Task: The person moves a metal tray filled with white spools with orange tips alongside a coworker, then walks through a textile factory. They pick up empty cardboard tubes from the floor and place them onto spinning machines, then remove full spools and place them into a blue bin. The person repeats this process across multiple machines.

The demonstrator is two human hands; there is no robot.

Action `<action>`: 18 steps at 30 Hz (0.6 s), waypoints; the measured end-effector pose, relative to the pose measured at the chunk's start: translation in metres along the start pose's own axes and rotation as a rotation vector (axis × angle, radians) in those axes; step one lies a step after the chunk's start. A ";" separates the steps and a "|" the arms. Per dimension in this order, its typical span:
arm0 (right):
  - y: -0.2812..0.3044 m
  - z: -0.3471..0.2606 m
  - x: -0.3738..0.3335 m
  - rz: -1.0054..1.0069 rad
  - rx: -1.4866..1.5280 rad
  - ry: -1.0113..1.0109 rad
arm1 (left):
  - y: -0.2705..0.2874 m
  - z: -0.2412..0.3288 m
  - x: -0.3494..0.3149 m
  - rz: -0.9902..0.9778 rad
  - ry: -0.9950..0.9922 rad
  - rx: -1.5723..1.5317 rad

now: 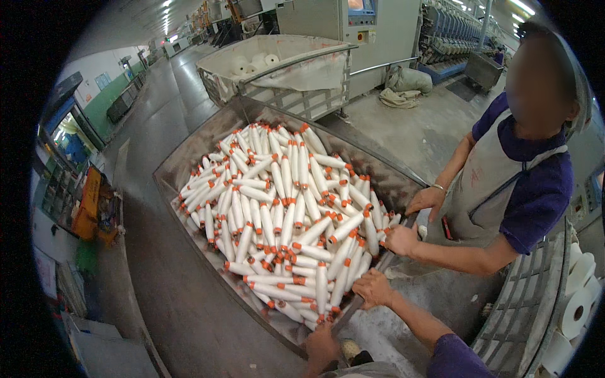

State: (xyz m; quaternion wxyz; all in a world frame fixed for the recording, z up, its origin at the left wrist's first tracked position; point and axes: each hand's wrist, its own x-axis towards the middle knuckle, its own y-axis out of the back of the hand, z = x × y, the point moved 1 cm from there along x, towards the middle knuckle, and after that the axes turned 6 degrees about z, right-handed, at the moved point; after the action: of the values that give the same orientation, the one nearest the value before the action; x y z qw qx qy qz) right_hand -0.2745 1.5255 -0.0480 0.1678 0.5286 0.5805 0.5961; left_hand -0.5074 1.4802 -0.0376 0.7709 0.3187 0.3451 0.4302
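Cart (195, 148): big and grey; we see bobbins (267, 223) heaped inside it, from far corner to near corner.
Bobbins: white with orange ends, lying every which way.
Left grip (321, 343): at the cart's near corner; we can't tell if it is closed.
Right grip (374, 288): we have it clamped on the near right edge.
Other person (535, 183): holding that same edge, closer to the right corner.

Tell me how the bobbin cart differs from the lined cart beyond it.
The bobbin cart has brownish, solid walls; the lined cart has pale, slatted sides. The bobbin cart is heaped with slim, orange-ended bobbins; the lined cart shows a few wider spools. Both stand open at the top.
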 end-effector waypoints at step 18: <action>-0.006 -0.030 0.003 0.045 -0.225 -0.104 | 0.020 -0.019 -0.038 0.347 -0.241 0.251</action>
State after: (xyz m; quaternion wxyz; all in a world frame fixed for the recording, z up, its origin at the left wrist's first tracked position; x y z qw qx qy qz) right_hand -0.3025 1.5140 -0.0453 0.2425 0.5494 0.4887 0.6329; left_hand -0.5469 1.4593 -0.0226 0.6754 0.5155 0.2417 0.4686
